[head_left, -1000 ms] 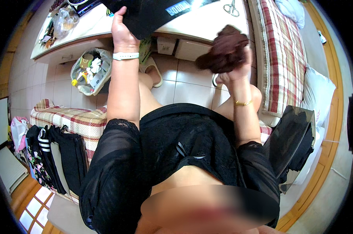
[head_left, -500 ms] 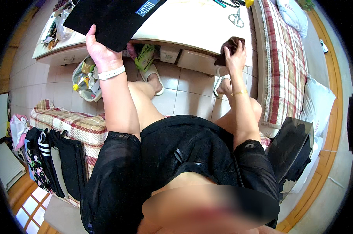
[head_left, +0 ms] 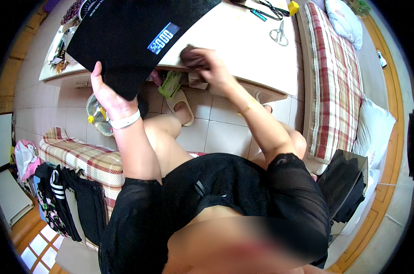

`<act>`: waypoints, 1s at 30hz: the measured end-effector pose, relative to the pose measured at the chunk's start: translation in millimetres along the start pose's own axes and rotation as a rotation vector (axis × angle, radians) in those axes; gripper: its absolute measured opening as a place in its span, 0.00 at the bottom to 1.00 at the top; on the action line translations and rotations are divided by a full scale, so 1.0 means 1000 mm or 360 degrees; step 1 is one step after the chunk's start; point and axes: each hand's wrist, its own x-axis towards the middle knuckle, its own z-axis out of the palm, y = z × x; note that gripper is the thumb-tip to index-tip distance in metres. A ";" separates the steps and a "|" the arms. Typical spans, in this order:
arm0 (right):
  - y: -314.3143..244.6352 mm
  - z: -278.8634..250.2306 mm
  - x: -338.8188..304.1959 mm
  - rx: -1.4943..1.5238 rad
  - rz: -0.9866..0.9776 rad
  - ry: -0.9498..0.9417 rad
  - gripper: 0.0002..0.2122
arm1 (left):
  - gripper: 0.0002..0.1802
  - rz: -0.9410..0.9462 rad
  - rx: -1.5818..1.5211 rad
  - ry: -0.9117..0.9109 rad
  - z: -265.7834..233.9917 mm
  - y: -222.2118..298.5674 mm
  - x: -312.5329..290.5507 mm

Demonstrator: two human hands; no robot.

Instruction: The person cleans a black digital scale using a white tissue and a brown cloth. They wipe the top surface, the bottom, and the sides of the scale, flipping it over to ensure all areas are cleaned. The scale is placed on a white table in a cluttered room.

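Observation:
My left hand (head_left: 110, 95) grips the near corner of a flat black digital scale (head_left: 117, 43), thumb on its upper face and the other fingers hidden beneath. The scale is tilted above the white table (head_left: 236, 41), its lit display (head_left: 163, 38) turned up. My right hand (head_left: 216, 73) is closed on a dark brown cloth (head_left: 192, 55), just right of the scale's near edge; whether the cloth touches the scale I cannot tell. Hand and cloth are somewhat smeared by motion.
Scissors (head_left: 279, 34) and dark straps (head_left: 271, 9) lie on the table's right end. A lined waste bin (head_left: 99, 119) stands on the floor under my left wrist. At right is a sofa with a plaid cover (head_left: 332, 86); folded dark clothes (head_left: 85, 201) lie at left.
My right hand has swung left with the cloth, from the table's right end to beside the scale. My left hand has brought the scale lower and nearer, showing more of it.

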 end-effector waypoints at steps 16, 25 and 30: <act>0.061 -0.042 0.035 -0.0317 0.0340 0.0065 0.22 | 0.29 -0.0205 -0.0050 -0.0129 -0.006 -0.014 0.000; 0.036 -0.076 0.024 0.0054 0.0553 0.0266 0.24 | 0.30 -0.0282 -0.0083 -0.0235 -0.024 -0.012 0.002; 0.140 -0.101 0.062 -0.0600 0.0584 0.0481 0.20 | 0.31 -0.0171 0.0081 -0.0051 -0.001 -0.026 -0.001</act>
